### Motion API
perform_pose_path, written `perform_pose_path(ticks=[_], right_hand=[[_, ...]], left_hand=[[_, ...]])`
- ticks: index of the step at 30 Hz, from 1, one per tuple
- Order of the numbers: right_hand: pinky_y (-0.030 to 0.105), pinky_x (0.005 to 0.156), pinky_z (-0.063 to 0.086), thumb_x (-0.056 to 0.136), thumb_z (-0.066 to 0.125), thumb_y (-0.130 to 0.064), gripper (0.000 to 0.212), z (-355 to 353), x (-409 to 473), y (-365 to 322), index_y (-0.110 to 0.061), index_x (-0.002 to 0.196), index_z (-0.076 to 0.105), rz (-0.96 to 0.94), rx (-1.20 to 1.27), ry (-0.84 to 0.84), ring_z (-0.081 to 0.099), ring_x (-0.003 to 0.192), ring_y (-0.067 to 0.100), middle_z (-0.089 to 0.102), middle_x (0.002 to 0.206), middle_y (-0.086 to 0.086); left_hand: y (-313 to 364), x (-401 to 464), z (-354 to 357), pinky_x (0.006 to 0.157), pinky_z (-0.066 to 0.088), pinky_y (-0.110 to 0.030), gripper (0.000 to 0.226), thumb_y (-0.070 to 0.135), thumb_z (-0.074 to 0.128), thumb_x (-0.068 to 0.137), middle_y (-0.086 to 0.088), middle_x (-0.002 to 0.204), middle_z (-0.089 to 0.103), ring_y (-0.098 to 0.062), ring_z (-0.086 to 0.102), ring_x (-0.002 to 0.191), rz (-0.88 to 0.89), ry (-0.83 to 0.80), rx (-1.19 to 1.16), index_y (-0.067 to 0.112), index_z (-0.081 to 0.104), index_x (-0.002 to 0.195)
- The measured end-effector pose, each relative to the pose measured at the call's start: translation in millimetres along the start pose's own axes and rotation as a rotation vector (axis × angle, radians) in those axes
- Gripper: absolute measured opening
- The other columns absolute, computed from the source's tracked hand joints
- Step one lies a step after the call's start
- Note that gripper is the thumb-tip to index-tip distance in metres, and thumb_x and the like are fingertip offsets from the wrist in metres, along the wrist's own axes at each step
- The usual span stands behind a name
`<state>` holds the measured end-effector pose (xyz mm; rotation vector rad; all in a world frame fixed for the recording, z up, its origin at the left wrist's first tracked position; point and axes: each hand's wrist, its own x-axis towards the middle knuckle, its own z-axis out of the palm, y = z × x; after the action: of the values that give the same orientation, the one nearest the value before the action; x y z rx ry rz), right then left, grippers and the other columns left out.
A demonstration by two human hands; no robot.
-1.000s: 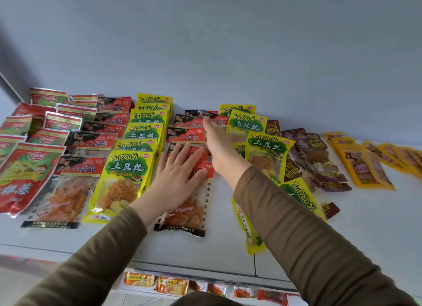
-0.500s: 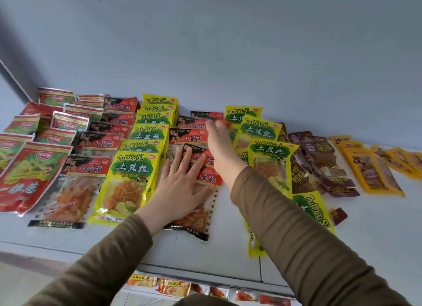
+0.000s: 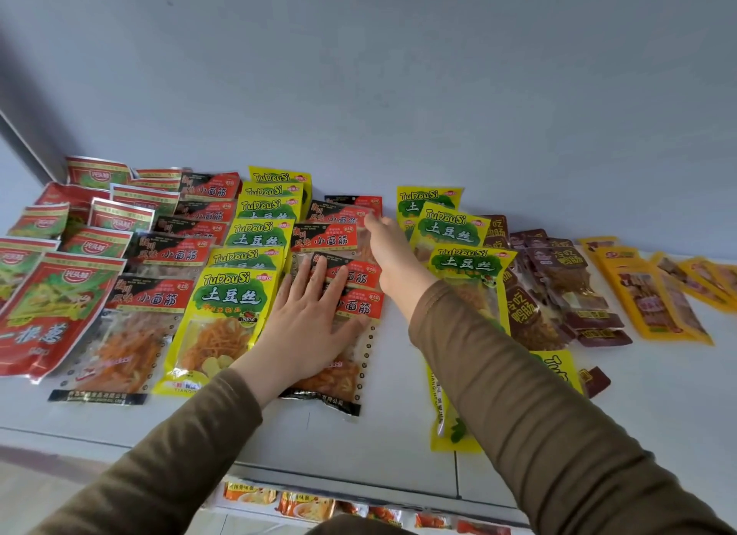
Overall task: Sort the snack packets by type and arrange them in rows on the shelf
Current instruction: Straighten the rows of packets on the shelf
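Grey-blue back wall (image 3: 399,75); more packets on lower tier (image 3: 303,504).

Left hand (image 3: 309,327) flat, right hand (image 3: 393,251) outstretched.

Plain pale grey-blue back wall (image 3: 399,75), smooth and unmarked, lit softly and evenly with no hard shadows. Darker in the upper left corner, where a slanted upright edge (image 3: 24,135) runs down to meet the shelf. White shelf board (image 3: 658,395), matte, with a thin seam (image 3: 456,474) splitting the front part into two panels. Rounded front lip (image 3: 339,482) along the near edge. Below the lip, a lower shelf level (image 3: 223,522), only a narrow strip visible.
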<state>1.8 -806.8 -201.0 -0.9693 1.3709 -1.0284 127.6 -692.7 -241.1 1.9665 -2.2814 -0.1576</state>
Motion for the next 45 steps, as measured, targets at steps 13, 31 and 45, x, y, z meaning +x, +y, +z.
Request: perform_pose_path(ticks=[13, 31, 45], right_hand=[[0.033, 0.063, 0.055, 0.093, 0.071, -0.011, 0.044, 10, 22, -9, 0.000, 0.131, 0.052, 0.081, 0.131, -0.007, 0.071, 0.098, 0.033, 0.069, 0.117, 0.020], [0.030, 0.059, 0.056, 0.096, 0.069, -0.024, 0.015, -1, 32, -1, -0.013, 0.102, 0.061, 0.050, 0.203, -0.144, 0.071, 0.076, 0.023, 0.072, 0.094, 0.008], [0.032, 0.062, 0.057, 0.099, 0.062, -0.019, 0.017, 8, 37, 3, -0.011, 0.113, 0.058, -0.046, 0.241, -0.055, 0.071, 0.085, 0.026, 0.072, 0.103, 0.010]], left_hand=[[8, 4, 0, 0.126, 0.003, -0.048, 0.086, 0.076, 0.021, 0.096, -0.013, 0.172, 0.002, -0.033, -0.001, 0.158, -0.116, 0.096, 0.004, 0.028, 0.000, 0.164], [7, -21, 3, 0.127, -0.005, -0.042, 0.089, 0.084, 0.000, 0.087, -0.009, 0.171, -0.012, -0.027, -0.016, 0.157, -0.026, 0.078, 0.014, 0.037, -0.005, 0.163], [3, -18, 5, 0.122, -0.012, -0.040, 0.083, 0.082, 0.010, 0.092, -0.005, 0.171, -0.017, -0.025, -0.021, 0.156, 0.011, 0.021, -0.002, 0.040, -0.010, 0.161]])
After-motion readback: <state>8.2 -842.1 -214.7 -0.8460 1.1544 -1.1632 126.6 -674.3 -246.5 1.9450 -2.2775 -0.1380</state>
